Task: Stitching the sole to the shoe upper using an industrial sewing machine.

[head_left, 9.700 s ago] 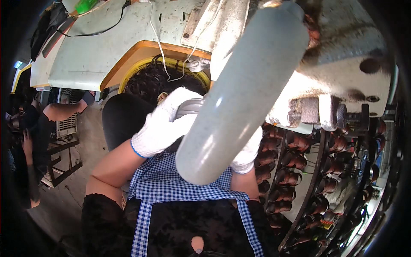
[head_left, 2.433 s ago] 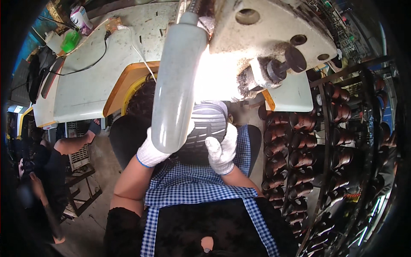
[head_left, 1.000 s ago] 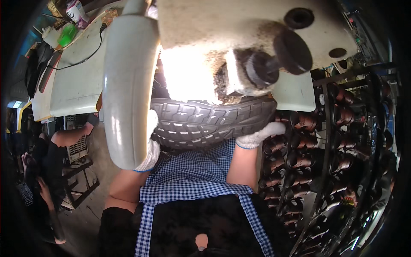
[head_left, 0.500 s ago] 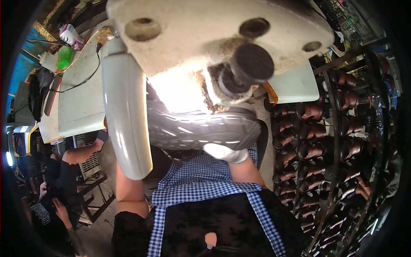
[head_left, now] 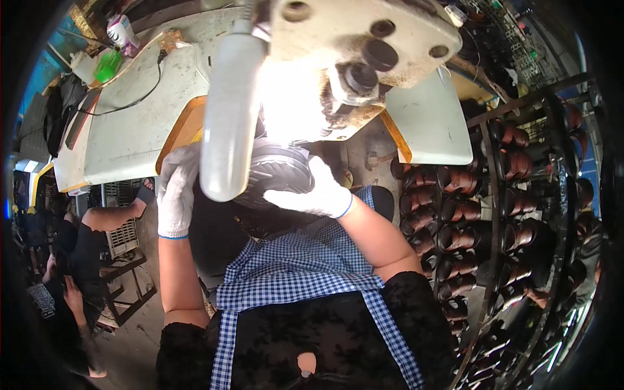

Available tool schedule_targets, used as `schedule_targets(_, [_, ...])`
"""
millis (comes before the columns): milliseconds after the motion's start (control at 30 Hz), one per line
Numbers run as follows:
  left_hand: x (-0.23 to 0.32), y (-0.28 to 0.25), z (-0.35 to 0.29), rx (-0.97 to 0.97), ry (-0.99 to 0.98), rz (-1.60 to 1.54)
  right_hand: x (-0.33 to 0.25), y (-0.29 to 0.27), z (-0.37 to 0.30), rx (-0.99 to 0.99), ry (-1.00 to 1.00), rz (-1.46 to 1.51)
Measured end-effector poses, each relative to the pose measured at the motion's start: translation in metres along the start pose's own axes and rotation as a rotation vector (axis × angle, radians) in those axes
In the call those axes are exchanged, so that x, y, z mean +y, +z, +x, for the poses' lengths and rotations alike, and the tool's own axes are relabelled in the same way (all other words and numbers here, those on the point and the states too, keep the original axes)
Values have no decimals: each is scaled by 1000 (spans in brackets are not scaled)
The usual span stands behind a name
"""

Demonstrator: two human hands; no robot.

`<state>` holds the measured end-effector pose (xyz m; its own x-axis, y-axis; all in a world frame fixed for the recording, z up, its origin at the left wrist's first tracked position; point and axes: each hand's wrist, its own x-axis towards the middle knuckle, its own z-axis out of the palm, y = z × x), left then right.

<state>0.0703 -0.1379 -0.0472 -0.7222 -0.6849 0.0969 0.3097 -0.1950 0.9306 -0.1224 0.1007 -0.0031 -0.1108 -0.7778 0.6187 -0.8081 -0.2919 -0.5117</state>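
A dark shoe (head_left: 278, 170), its ribbed sole showing, is beneath the sewing-machine-like head (head_left: 351, 58). My right hand (head_left: 317, 192), in a white glove, grips its near right side, thumb and fingers spread around it. My left hand (head_left: 177, 195), also gloved in white, is beside the long pale lamp (head_left: 227, 123). Its fingers bend toward the lamp, which hides the fingertips and whatever they hold. Bright glare washes out the area between lamp and machine head, and the shoe's far part cannot be seen.
A pale worktable (head_left: 123, 153) with a black cable extends left; another tabletop part (head_left: 432, 123) lies right. Racks of brown shoes (head_left: 517, 201) stand close on my right. Another person's leg (head_left: 114, 218) shows at the left, near a dark metal stool frame (head_left: 123, 286).
The shoe has turned from lying crosswise to end-on and shifted left. My left hand has come into view beside the lamp. My right hand has moved up and left. The machine appears farther away.
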Motion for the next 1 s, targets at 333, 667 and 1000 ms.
schedule_targets(333, [39, 37, -29, -269, -63, 123, -17, -13, -41, 479, 603, 1145])
schedule_targets(667, [53, 9, -1, -14, -158, 178, -36, 30, -34, 655, 581, 1198])
schedule_targets(1000, [41, -46, 15, -92, -181, -38, -24, 88, -30, 434, 792, 636])
